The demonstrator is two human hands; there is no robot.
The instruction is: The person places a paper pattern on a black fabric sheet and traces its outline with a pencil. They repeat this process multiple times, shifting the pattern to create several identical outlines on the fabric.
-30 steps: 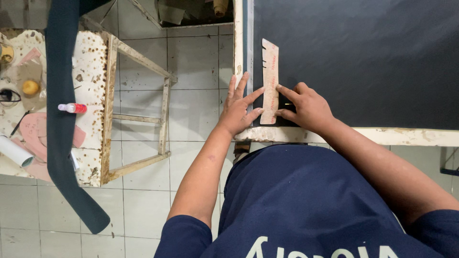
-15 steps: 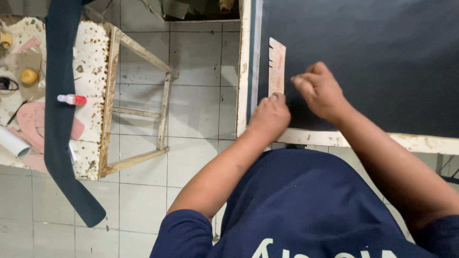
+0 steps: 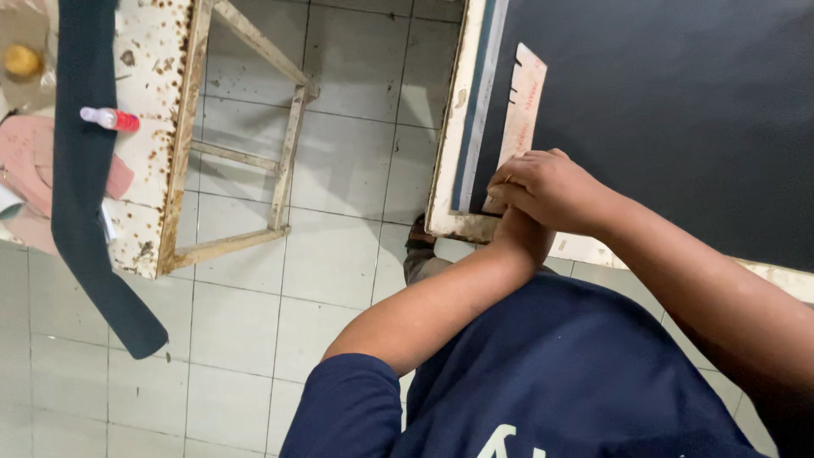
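- Fingers [image 3: 519, 176] of the right hand [image 3: 551, 188] are curled closed, their tips pinched against the lower end of a ruler [image 3: 519, 110]; whether they grip it or only press it down cannot be told.
- Left hand [image 3: 524, 233] lies beneath the right hand, mostly covered by it; its fingers are hidden, so their state cannot be told. Its wrist crosses under the right wrist at the near edge of the work table [image 3: 451, 161].
- Ruler: a pale, pinkish strip with notches along its left edge, lying flat on the dark cloth [image 3: 678, 110], lengthwise away from the person, just beside the cloth's left border.
- Dark cloth: a large sheet covering the table top; a lighter blue-grey band runs along its left edge, between the ruler and the table's worn, cream-painted rim.
- Person's navy shirt [image 3: 551, 373] fills the lower part of the view, with both forearms reaching forward to the table.
- Tiled floor [image 3: 339, 170], pale grey, separates the work table from a second, rust-spotted white table [image 3: 157, 102] well apart to the left.
- Second table: a long dark strip of cloth [image 3: 85, 187] hangs over it, with a small red-and-white bottle [image 3: 110, 119] resting on the strip and pink pieces [image 3: 25, 148] beside it.
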